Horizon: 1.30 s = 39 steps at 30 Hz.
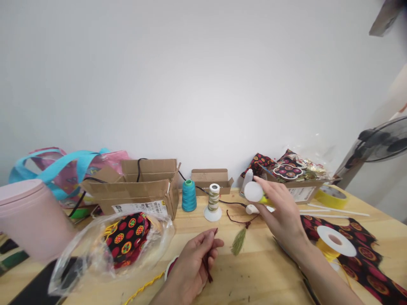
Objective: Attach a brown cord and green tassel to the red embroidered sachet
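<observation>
My left hand [193, 262] is closed in a pinch on a dark red cord [209, 264], whose ends poke out above and below the fingers. Partly under that hand lies a white-rimmed patch [171, 269] with a yellow twisted cord [144, 288] running from it. My right hand [282, 209] grips a small white-and-yellow object with a round white end [253, 192]; the fingers cover most of it, so its kind is unclear. On the table between the hands rests an olive-green tassel [239, 241] with a dark red cord loop.
Behind stand a teal thread cone [189, 195], a gold-white thread spool [214, 201] and cardboard boxes [133, 188]. Left are a plastic bag [79, 258] of patterned fabric and a pink bin [34, 220]. Right are a yellow spool [336, 240], patterned fabric [365, 267] and tape [331, 197].
</observation>
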Each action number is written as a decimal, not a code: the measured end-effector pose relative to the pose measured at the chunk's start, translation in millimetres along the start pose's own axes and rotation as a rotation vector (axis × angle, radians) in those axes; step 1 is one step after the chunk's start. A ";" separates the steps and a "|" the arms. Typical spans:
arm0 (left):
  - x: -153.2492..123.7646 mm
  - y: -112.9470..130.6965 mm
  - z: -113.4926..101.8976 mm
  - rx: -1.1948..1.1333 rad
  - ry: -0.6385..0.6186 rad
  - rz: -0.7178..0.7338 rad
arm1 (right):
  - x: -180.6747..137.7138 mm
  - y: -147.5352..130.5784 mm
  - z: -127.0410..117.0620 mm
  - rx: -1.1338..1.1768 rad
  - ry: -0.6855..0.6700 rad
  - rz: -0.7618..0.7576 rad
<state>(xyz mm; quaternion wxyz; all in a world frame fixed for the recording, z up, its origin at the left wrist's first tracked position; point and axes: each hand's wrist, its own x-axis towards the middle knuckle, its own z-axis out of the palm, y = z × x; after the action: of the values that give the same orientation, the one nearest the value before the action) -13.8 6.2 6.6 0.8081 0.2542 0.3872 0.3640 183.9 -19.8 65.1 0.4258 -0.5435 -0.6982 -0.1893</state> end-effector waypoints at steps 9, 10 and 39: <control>-2.7 -1.0 1.1 -0.016 0.012 -0.030 | 29.1 14.8 41.2 -0.526 -0.704 -0.464; -2.4 -0.8 1.0 -0.014 0.011 -0.029 | 27.1 16.7 48.6 -0.524 -0.713 -0.481; 6.7 -13.3 0.4 0.351 -0.144 0.189 | -45.4 -47.2 62.2 1.219 -0.244 0.800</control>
<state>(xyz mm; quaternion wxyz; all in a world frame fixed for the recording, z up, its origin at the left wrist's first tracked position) -5.3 3.4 -5.2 0.7391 0.4517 0.3606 0.3460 118.4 -17.7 2.9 0.6078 -0.4407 -0.4706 0.4635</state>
